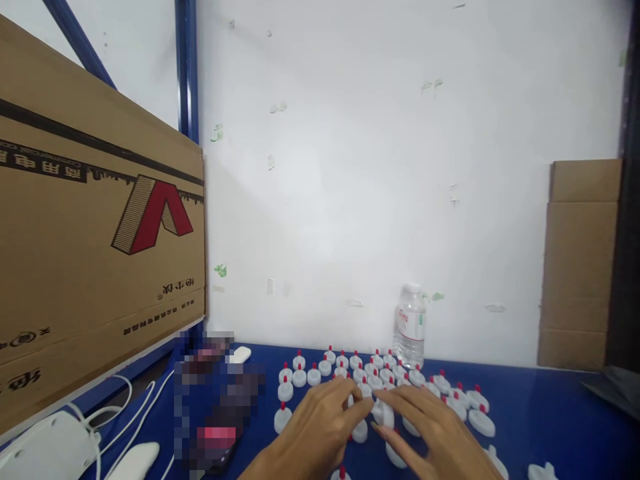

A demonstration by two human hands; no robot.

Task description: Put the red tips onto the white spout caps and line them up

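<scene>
My left hand [320, 423] is over the front middle of the table, fingers curled and thumb and forefinger pinched together. Whatever lies in that pinch is too small or hidden to tell. Facing it, my right hand [435, 427] has its thumb and fingers around a white nozzle cap [384, 413], whose tip points toward the left fingertips. Around both hands stand many white caps with red tips, such as one at the left [283, 419] and a tilted one at the right [481, 421]. Some caps are partly covered by my hands.
A clear water bottle [411, 330] stands against the white wall. At the left are a large cardboard box [100, 200], white cables [133, 417] and a white power strip [47, 447]. White caps without red tips [541, 471] lie at the front right of the blue table [530, 407].
</scene>
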